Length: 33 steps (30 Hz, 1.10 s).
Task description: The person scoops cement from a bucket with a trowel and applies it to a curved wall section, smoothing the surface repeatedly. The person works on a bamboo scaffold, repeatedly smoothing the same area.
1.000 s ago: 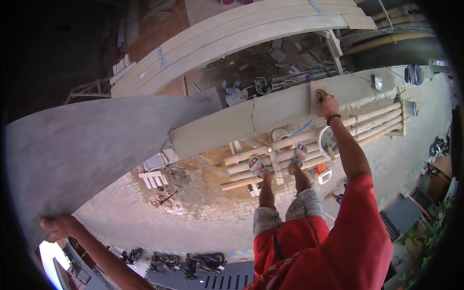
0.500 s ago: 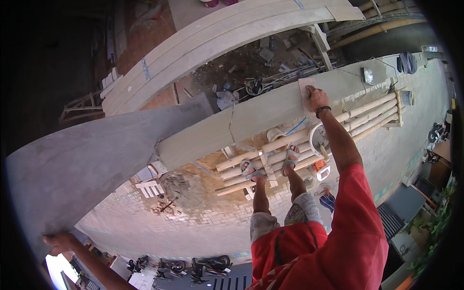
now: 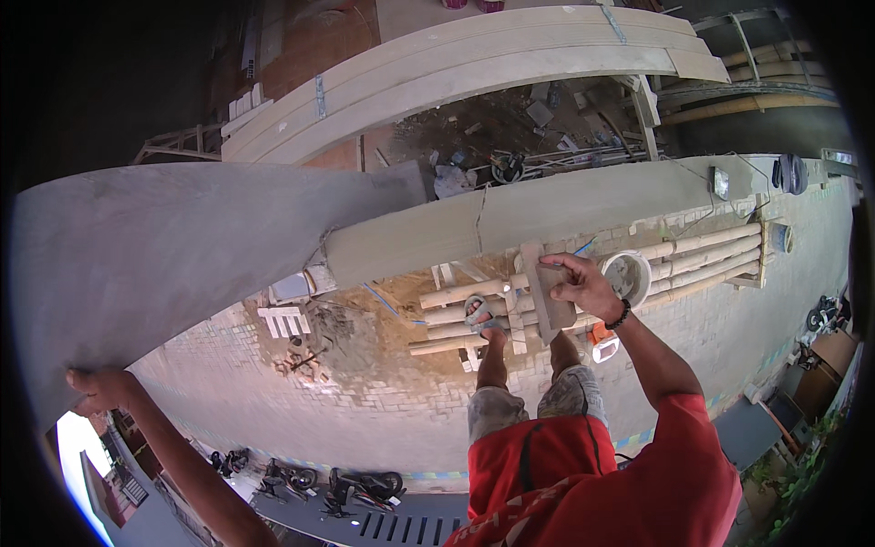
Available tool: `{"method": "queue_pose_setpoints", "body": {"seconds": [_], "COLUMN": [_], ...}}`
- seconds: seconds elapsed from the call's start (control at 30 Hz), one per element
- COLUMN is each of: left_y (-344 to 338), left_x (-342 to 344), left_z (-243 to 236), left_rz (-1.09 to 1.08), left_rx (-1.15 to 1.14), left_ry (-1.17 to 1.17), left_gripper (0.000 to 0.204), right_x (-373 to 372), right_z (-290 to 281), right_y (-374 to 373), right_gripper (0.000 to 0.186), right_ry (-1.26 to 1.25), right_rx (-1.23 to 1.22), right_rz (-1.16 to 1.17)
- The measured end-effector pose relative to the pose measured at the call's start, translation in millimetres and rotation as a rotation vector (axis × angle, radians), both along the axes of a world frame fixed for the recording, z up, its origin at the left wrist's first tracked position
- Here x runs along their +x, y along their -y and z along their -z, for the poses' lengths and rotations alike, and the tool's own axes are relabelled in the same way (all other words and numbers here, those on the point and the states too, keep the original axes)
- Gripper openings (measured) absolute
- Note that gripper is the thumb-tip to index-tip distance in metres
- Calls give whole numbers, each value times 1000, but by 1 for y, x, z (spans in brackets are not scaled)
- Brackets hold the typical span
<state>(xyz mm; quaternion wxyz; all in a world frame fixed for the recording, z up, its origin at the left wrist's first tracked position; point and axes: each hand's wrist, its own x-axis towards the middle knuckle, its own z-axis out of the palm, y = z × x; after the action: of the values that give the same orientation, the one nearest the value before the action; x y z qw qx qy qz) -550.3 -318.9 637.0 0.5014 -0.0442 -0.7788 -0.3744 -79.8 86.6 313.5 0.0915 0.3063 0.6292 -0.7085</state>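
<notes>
My right hand (image 3: 588, 287) grips a flat plastering float (image 3: 541, 296) by its handle, thumb and fingers closed round it. The float is held up in front of me, apart from the long grey plastered ledge (image 3: 565, 206) beyond it. At the far left, my left hand (image 3: 98, 390) rests against the lower edge of a broad grey plastered surface (image 3: 173, 237). Its fingers are partly in shadow and appear stretched along that edge. Just right of the float is a white bucket (image 3: 646, 272) with grey material inside, partly behind my right hand.
I stand high on bamboo poles (image 3: 706, 263) lashed into a platform, one sandalled foot (image 3: 478, 313) visible. Below are paving, a sand heap (image 3: 337, 328) and parked motorbikes (image 3: 365, 492). A dark looped item (image 3: 791, 173) sits on the ledge's right end. Pale boards (image 3: 474, 64) span beyond.
My right hand has drawn the float off the ledge, down and back toward me, and turned it edge-on. My left hand stays at the grey surface's edge. The whole view has shifted slightly.
</notes>
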Motion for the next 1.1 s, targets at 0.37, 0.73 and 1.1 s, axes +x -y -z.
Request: {"method": "queue_pose_setpoints", "body": {"seconds": [0.37, 0.73, 1.1], "left_y": [14, 0, -5], "left_x": [-13, 3, 11], "left_z": [1, 4, 4], "left_rz": [210, 275, 160], "left_rx": [18, 59, 92], "left_ry": [-274, -178, -71], "left_gripper": [50, 64, 63], "right_x": [-110, -92, -155], "right_z": [86, 61, 170], "right_y": [109, 64, 51], "right_gripper": [54, 47, 42], "right_ry": [-50, 68, 264], "right_rx": [358, 745, 911], "right_rz": [-57, -40, -74]}}
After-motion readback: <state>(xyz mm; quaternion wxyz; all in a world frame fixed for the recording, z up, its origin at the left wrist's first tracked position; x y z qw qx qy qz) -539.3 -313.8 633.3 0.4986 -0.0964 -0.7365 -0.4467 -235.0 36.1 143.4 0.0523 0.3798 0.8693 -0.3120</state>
